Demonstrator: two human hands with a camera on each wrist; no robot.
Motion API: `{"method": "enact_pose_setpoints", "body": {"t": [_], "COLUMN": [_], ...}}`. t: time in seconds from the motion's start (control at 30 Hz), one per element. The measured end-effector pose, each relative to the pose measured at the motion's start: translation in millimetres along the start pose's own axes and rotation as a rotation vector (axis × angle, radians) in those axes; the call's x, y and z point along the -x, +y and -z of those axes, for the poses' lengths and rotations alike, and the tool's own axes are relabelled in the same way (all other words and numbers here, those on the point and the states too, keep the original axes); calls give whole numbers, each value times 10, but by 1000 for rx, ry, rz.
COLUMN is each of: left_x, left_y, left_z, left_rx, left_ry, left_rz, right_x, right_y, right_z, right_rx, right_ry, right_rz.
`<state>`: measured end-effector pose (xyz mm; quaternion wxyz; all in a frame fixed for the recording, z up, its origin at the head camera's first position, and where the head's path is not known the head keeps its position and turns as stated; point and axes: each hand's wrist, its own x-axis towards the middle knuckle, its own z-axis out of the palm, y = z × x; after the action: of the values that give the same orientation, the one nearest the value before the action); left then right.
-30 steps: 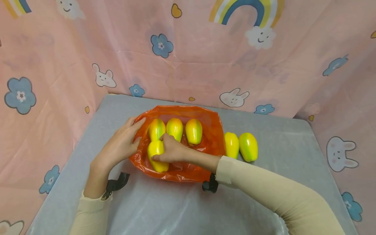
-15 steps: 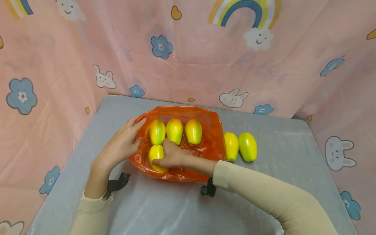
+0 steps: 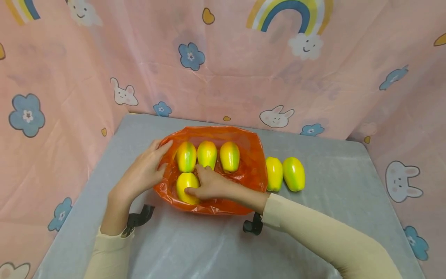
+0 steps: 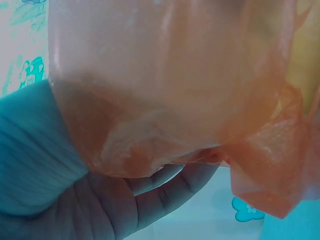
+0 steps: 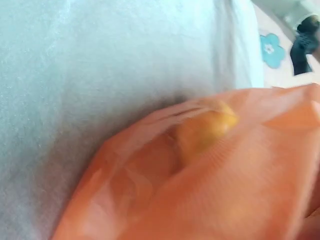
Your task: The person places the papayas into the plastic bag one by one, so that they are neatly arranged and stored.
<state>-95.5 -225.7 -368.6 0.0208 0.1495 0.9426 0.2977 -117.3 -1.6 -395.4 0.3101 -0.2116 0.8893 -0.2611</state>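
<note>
My left hand (image 3: 144, 170) lies at the left rim of the orange bag (image 3: 252, 162), mid-frame — fingers spread. My right hand (image 3: 211, 185) is inside the bag, thumb and index finger set wide — thumb over the near fruit (image 3: 184, 186), lower left of centre. Three far fruits (image 3: 207, 154) sit above; two outer fruits (image 3: 294, 174) lie right.

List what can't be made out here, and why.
Head: right side of the front glossy yellow oval fruit, covered by the bare right hand; grip unclear.
Head: beige fabric right sleeve, cut off by the bottom edge.
Left wrist: orange plastic bag, contents hidden by cloudy film.
Right wrist: yellow rounded shape, outline lost to blur.
</note>
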Motion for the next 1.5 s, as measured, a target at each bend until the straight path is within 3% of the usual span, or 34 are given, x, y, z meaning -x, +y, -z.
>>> {"method": "enact_pose_setpoints", "body": {"t": [0.13,0.3,0.7,1.03,1.3,1.5], "left_x": [1,-10,-10,-13,9,2], "left_y": [8,4,-5,10,23,31], "left_z": [17,40,14,9,3,0], "left_rx": [-5,-14,-8,-10,-18,-29], "left_ry": [-9,-9,-13,-13,-14,-8], "left_rz": [6,4,-4,5,4,-2], "right_x": [111,285,601,820,926,1027], "right_y": [49,134,320,420,542,647], "right_z": [132,266,341,320,253,211], "right_rx": [-5,-107,-230,-300,-346,-357], "right_ry": [1,29,113,293,376,457], "right_rz": [51,79,116,209,265,255]}}
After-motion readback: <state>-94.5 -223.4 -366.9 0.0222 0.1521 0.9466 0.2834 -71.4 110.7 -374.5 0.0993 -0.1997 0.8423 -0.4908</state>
